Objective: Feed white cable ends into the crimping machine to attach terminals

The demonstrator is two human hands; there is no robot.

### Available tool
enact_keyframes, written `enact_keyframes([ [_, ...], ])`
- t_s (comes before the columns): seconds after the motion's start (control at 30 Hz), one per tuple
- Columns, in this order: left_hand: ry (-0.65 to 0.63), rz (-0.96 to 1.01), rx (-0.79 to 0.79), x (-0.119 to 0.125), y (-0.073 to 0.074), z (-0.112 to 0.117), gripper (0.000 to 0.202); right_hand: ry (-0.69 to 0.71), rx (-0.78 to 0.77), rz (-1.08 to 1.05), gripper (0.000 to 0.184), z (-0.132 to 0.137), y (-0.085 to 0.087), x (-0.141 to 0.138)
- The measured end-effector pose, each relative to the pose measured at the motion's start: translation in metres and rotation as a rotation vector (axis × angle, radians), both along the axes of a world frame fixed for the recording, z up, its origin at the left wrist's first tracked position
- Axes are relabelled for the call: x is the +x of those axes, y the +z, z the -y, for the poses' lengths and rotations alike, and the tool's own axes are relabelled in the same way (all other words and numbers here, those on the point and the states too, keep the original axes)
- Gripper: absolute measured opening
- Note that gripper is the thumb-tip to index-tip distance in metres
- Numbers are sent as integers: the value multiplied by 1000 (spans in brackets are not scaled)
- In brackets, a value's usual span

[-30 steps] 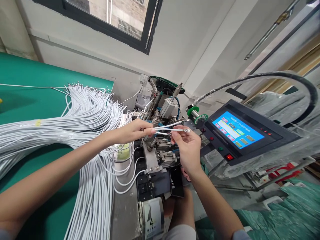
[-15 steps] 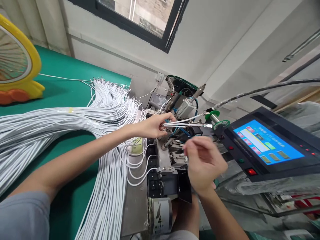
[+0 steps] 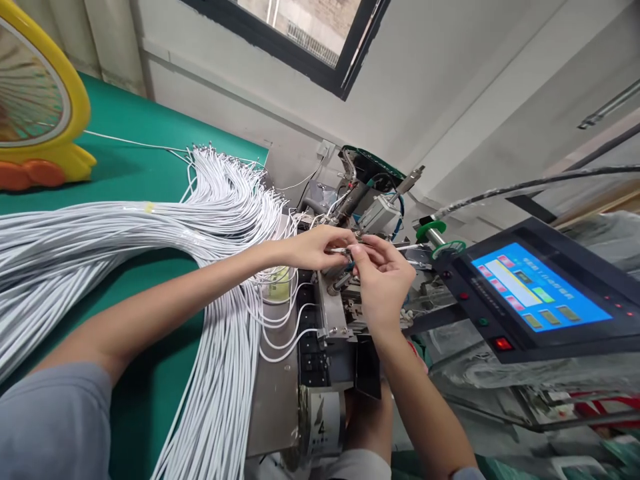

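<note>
My left hand (image 3: 320, 247) reaches across to the machine (image 3: 330, 313), its fingers pinched on white cables (image 3: 413, 247) whose far ends show to the right of my hands. My right hand (image 3: 383, 273) meets it there, thumb and fingertips closed on the same cables; the exact spot of its grip is partly hidden by the fingers. A large bundle of white cables (image 3: 220, 240) with small metal tips lies under and beside my left forearm. Several white cables (image 3: 285, 357) loop from the bundle into the machine's side.
A yellow fan (image 3: 80, 100) stands on the green table (image 3: 145, 127) at the left. To the right, a control panel with a lit blue screen (image 3: 540, 283) juts out near my right hand. A green-flanged spool (image 3: 437, 233) sits behind it. A window (image 3: 300, 33) is above.
My right hand has moved up and left from beside the machine to meet my left hand at the cables. My left hand keeps its hold. The view has shifted slightly.
</note>
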State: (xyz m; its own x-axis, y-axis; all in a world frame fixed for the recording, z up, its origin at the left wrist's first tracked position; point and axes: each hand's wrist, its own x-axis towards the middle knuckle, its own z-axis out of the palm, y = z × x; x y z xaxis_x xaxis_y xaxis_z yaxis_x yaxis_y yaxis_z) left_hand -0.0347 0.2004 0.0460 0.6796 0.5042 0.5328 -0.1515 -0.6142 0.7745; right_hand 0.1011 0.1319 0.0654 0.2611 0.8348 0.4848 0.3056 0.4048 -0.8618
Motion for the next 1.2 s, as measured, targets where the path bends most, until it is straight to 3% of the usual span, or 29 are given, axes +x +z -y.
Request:
enact_keyframes([
  [0.3, -9, -75, 52, -10, -5, -13, 36, 7, -45, -196, 27, -5, 2, 6],
  [0.6, 47, 132, -80, -9, -9, -19, 25, 2, 51, -56, 14, 9, -8, 9],
  [0.77, 222, 516, -317, -13, -12, -40, 25, 95, 130, -103, 7, 43, -25, 6],
  [1.0, 567, 797, -506, -24, -18, -62, 18, 435, 108, 125, 32, 101, -64, -8],
  [1.1, 738, 760, -439, -28, -21, -69, 25, 467, 32, 143, 31, 113, -86, -11],
  [1.2, 864, 380, -331, -34, -26, -76, 24, 453, -84, 116, 23, 118, -104, -10],
])
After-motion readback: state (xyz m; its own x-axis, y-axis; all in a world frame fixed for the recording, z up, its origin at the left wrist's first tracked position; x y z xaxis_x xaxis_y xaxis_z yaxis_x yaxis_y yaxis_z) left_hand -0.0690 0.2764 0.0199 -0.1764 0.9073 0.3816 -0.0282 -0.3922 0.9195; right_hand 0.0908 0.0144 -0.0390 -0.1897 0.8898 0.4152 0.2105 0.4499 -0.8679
